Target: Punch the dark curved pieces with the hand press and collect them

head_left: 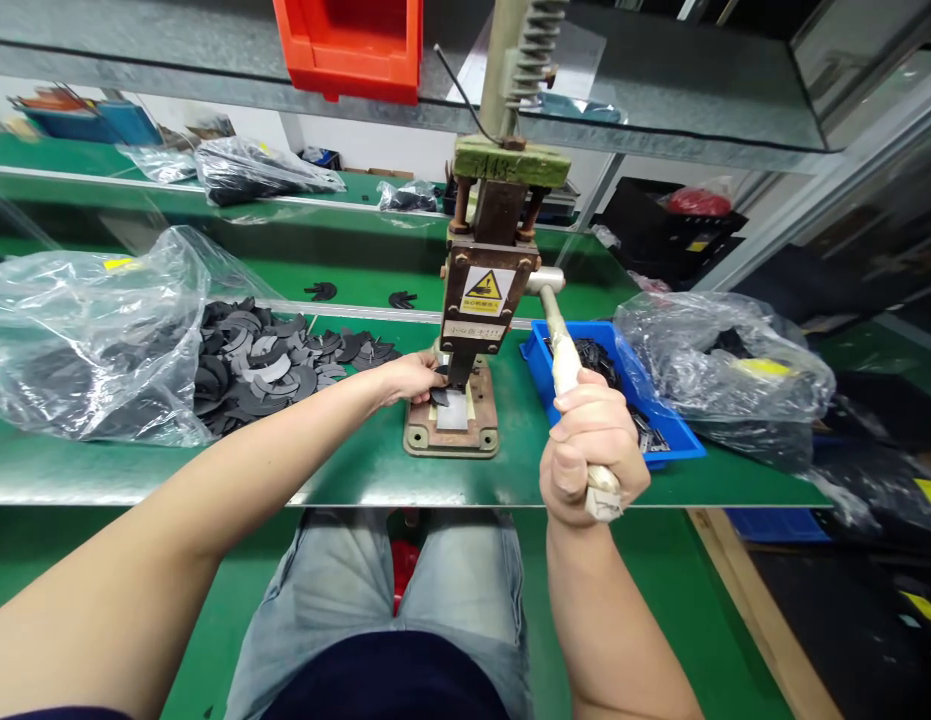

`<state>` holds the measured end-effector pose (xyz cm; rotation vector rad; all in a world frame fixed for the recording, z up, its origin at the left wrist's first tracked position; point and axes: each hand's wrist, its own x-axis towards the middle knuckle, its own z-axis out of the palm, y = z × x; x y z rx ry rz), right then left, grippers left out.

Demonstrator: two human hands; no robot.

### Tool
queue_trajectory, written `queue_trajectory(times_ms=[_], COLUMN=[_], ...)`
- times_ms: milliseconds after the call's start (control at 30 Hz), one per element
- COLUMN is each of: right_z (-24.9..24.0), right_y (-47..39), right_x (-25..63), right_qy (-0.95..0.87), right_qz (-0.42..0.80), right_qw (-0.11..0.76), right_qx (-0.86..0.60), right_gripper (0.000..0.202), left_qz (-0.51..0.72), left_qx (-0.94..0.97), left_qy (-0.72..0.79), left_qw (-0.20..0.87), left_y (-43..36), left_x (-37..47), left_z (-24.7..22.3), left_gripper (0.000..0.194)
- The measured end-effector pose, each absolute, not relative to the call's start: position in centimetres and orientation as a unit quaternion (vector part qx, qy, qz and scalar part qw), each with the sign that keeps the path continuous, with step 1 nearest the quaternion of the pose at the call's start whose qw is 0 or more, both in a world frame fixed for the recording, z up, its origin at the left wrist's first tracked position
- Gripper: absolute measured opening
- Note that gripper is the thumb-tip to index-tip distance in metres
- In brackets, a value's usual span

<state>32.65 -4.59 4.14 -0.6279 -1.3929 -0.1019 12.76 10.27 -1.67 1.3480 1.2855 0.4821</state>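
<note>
Two hands: right hand (pixel 591 445) grips lever (pixel 562 345); left hand (pixel 409 378) touches press base (pixel 451 425).

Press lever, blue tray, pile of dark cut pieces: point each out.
press lever (pixel 556 330), head view, on the bare shaft above the right hand (pixel 591 440).
blue tray (pixel 679 445), head view, on its near rim.
pile of dark cut pieces (pixel 270 360), head view, on the heap's middle.

A dark, curved flat piece (pixel 439 397) lies on the base plate of a small hand press (pixel 476 300), under its ram, pinched at its left edge. The press's pale lever handle (pixel 566 370) slants down to the right (gripped near its lower end).
</note>
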Motion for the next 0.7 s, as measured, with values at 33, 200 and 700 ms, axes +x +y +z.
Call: queue_trajectory(times_ms=[33,200,700], right_z=[4.2,4.3,4.3], right_y=[-4.6,-4.3,-4.1], right_x=[32.7,33.0,32.7], right_qy=[-0.633,-0.644,-0.631], right_qz=[-0.047,-0.054,-0.063], right_qw=[0.721,0.72,0.727], right_qx=[-0.278,-0.255,-0.263], right_gripper=[0.028,0.029,0.03], left_qz=[0.204,0.226,0.063], left_qx=[0.578,0.627,0.83], left_qy=[0.545,0.463,0.55], left_qw=[0.571,0.584,0.07], left_y=[10.1,10.6,14.8], left_x=[12.8,10.6,1.4], left_z=[-1.5,0.1,-3.4], left_gripper=[0.03,0.027,0.043])
